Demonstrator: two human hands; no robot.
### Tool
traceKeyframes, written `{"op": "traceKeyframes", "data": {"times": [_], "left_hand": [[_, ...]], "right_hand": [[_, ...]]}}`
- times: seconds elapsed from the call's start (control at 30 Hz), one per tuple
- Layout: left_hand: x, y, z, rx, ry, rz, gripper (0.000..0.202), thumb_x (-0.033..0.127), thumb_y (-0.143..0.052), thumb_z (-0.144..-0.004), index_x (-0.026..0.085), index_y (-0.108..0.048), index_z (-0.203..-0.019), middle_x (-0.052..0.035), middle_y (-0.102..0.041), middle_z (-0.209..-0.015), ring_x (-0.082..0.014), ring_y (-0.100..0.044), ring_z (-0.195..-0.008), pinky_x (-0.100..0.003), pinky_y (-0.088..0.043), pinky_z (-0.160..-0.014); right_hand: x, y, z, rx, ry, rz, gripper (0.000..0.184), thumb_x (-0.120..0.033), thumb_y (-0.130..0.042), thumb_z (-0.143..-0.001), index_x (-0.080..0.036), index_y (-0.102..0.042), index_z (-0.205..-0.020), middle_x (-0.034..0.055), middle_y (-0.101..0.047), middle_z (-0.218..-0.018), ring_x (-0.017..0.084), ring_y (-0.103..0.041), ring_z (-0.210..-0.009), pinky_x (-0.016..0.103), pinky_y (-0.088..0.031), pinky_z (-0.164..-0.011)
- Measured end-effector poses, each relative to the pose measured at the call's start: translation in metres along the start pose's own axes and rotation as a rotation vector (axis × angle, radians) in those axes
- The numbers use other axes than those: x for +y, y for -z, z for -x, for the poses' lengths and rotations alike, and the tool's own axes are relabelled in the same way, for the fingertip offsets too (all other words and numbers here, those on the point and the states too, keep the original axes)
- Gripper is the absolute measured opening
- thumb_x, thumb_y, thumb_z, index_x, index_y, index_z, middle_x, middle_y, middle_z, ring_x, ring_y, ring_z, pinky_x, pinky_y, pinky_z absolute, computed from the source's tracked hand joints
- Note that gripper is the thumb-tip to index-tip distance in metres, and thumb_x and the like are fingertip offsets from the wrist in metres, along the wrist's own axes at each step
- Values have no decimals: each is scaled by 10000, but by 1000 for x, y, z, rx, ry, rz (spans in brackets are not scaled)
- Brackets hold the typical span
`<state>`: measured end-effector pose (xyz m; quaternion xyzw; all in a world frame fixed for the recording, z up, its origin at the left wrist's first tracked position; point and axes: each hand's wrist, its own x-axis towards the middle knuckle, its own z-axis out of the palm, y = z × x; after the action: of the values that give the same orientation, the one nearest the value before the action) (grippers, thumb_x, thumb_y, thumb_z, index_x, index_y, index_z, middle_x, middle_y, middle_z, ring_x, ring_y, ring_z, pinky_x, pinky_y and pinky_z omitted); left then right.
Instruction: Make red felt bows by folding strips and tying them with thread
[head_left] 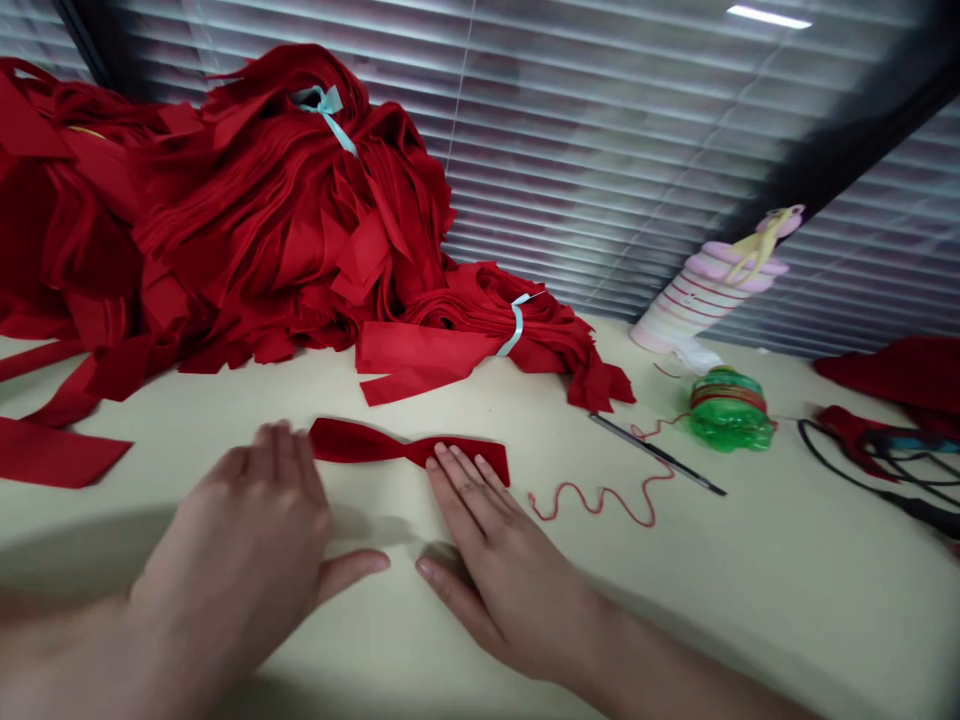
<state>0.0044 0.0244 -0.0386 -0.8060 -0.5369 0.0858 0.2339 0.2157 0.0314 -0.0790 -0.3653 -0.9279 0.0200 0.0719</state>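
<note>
A strip of red felt (405, 450) lies flat on the pale table (810, 600), pinched narrow at its middle into a bow shape. My left hand (247, 530) rests palm down at the strip's left end, fingertips touching its edge. My right hand (502, 570) lies flat on the table, its fingers on the strip's right half. Neither hand closes around the felt. The strip's narrow middle shows between my hands.
A large heap of red felt strips (262, 230) tied with pale blue ribbon fills the back left. A smaller tied bundle (510, 340) lies beside it. To the right lie a thin red cord (607, 500), a slim black rod (656, 453), a green plastic bottle piece (729, 410) and black cords (877, 470).
</note>
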Motion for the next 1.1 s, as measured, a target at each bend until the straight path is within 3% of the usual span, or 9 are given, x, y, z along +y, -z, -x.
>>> {"op": "traceKeyframes", "data": {"times": [0.07,0.13,0.27,0.43,0.7,0.83,0.93,1.0,1.1], "left_hand": [[6,-7,1,218,-126,108,952,739,-253,-766,-79,-578,-1129,-323,-543,-1179,-423,-528,-1090,-502,-448,-852],[12,-18,-3,283,-219,235,892,685,-239,-816,-54,-458,-1263,-280,-407,-1340,-380,-397,-1244,-488,-350,-991],[13,-33,-17,82,-289,428,926,711,-224,-800,-10,-265,-1380,-277,-221,-1427,-403,-234,-1321,-534,-282,-1022],[9,-29,-25,-202,-260,557,966,748,-187,-770,34,-115,-1417,-266,-27,-1455,-435,-40,-1340,-626,-187,-1020],[7,-26,-24,-220,-241,627,941,748,-179,-768,83,-68,-1424,-209,-19,-1476,-397,-49,-1361,-665,-89,-1018],[9,-34,-19,-25,-200,600,912,729,-202,-781,76,-148,-1416,-234,-126,-1463,-438,-115,-1342,-730,-99,-953],[13,-35,-16,270,-217,522,839,683,-279,-806,92,-260,-1400,-239,-227,-1444,-431,-168,-1333,-695,-89,-987],[16,-31,-14,445,-334,458,662,555,-349,-865,135,-333,-1377,-189,-308,-1433,-369,-232,-1334,-611,-111,-1044],[18,-26,-12,597,-578,371,407,280,-398,-900,135,-479,-1271,-134,-471,-1345,-296,-385,-1268,-494,-240,-1052]], "right_hand": [[-1,-1,0,34,-2,13,626,-372,-344,-923,7,-214,-1404,190,-139,-1478,277,-101,-1370,448,-276,-1084],[-1,-1,-1,50,-16,23,632,-371,-354,-916,-3,-206,-1408,184,-101,-1486,279,-79,-1372,454,-273,-1083],[-1,-4,0,18,-82,44,673,-418,-330,-911,52,-239,-1383,245,-152,-1457,311,-114,-1359,461,-320,-1052],[1,-1,0,-51,-173,118,794,-542,-286,-889,121,-314,-1327,328,-213,-1395,401,-191,-1311,521,-319,-1027],[16,16,3,-191,-365,207,957,-696,-263,-822,127,-364,-1302,341,-269,-1366,425,-249,-1291,532,-266,-1050],[53,37,-2,-96,-474,198,786,-640,-329,-846,4,-473,-1274,274,-384,-1353,380,-332,-1276,528,-303,-1005],[93,52,-17,131,-623,133,442,-468,-431,-871,-142,-594,-1122,155,-571,-1177,260,-571,-1019,351,-432,-825],[118,55,-29,215,-700,159,274,-333,-453,-863,-150,-623,-977,116,-637,-963,216,-595,-862,294,-419,-714],[142,47,-46,276,-733,176,138,-281,-545,-791,-158,-599,-824,82,-621,-852,194,-572,-781,264,-374,-642]]}}
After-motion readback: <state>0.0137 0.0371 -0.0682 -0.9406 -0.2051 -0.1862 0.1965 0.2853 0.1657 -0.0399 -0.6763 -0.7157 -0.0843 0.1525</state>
